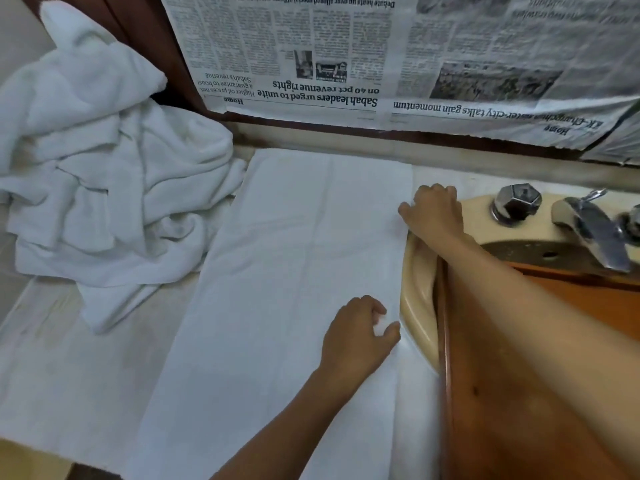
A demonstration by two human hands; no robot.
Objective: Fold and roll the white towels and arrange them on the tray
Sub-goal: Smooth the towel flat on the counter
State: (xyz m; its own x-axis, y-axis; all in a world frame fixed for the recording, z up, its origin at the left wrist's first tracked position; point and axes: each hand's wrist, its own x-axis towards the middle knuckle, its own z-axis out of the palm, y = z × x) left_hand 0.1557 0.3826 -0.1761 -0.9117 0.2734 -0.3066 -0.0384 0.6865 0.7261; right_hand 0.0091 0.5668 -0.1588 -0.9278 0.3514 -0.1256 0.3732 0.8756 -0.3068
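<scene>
Flat towel (pixel 270 271) nearest; left hand (pixel 360 336), right hand (pixel 433 213): grip pinching its edge beside sink (pixel 419 299); towel heap (pixel 104 168) leftward.

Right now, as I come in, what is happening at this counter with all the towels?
A person is working on a white towel that lies flat on the counter beside the sink. Both hands hold its right edge: the left hand nearer to the person, the right hand farther away. The towel is not yet rolled. A heap of crumpled white towels lies to the left, and no finished roll is in view.
</scene>
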